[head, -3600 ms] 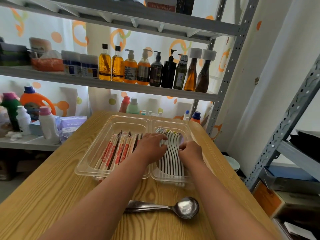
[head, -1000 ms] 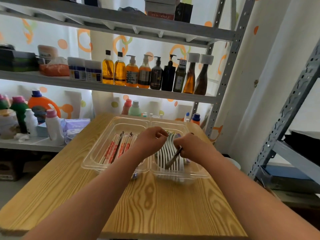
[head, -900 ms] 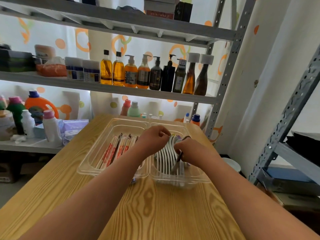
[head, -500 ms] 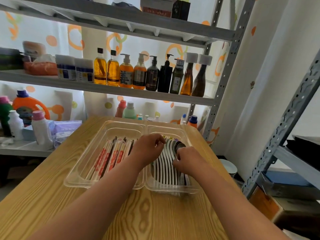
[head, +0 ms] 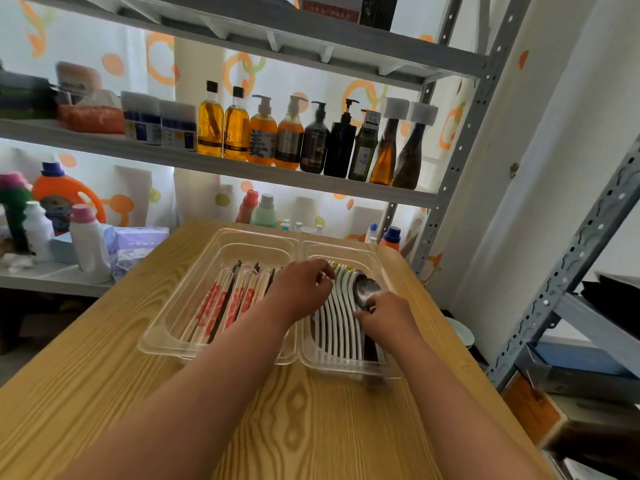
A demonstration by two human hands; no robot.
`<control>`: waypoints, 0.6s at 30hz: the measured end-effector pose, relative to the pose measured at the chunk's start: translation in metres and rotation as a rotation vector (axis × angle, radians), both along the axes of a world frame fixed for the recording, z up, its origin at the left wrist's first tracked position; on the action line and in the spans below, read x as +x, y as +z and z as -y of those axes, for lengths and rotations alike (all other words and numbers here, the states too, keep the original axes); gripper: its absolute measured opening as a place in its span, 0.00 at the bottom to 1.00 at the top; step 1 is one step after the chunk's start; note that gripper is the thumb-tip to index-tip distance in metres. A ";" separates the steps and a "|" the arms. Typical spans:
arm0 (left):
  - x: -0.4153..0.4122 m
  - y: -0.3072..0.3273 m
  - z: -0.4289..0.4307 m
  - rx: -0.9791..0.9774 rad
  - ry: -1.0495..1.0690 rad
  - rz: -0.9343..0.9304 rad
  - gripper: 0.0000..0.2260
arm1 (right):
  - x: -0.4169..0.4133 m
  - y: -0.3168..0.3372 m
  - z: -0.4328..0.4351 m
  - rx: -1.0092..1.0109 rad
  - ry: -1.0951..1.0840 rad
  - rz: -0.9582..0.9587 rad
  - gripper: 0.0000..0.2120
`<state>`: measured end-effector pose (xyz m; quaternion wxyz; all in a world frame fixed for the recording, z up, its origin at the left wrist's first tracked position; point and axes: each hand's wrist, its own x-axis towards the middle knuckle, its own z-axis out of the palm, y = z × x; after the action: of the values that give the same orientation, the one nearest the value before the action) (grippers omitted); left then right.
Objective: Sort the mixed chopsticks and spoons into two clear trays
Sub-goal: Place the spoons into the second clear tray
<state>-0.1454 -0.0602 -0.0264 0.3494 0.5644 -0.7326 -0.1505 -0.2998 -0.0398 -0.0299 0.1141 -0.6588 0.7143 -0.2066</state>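
Two clear trays stand side by side on the wooden table. The left tray (head: 166,320) holds several chopsticks (head: 221,303) in red-and-white wrappers. In the right tray (head: 346,365) lie several white spoons (head: 337,320) in a row, with a metal spoon (head: 367,289) along their right side, bowl at the far end. My left hand (head: 299,289) reaches over the divide, fingers curled at the far ends of the white spoons. My right hand (head: 384,315) holds the metal spoon's handle, which it mostly hides.
The wooden table (head: 294,420) runs to its right edge near a grey metal shelf post (head: 450,174). A shelf of bottles (head: 311,140) hangs behind the trays. Detergent bottles (head: 62,216) stand at the left on a lower shelf. Boxes (head: 588,393) sit at the lower right.
The metal spoon lay on the table in front of the trays earlier; my right hand has carried it into the right tray and lowered it beside the white spoons. My left hand stayed at the spoons.
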 end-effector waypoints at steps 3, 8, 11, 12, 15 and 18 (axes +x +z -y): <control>-0.001 0.002 -0.002 0.009 -0.008 0.011 0.10 | 0.000 0.004 -0.002 0.034 -0.011 0.032 0.12; -0.001 0.003 -0.005 0.034 -0.016 0.034 0.11 | 0.000 0.007 -0.007 0.048 -0.009 0.141 0.18; -0.001 0.003 -0.004 0.030 -0.022 0.046 0.11 | -0.002 0.008 -0.008 0.056 -0.006 0.221 0.22; -0.001 0.002 -0.004 0.029 -0.023 0.050 0.11 | -0.002 0.007 -0.007 0.067 0.007 0.223 0.19; -0.001 0.001 -0.003 0.035 -0.023 0.058 0.11 | 0.000 0.007 -0.005 0.095 0.009 0.143 0.05; -0.002 0.000 -0.002 0.032 -0.019 0.076 0.11 | 0.002 0.006 -0.003 0.111 0.015 0.127 0.13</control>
<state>-0.1470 -0.0586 -0.0266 0.3109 0.5684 -0.7481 -0.1437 -0.2982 -0.0366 -0.0237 0.1972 -0.6425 0.7109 -0.2071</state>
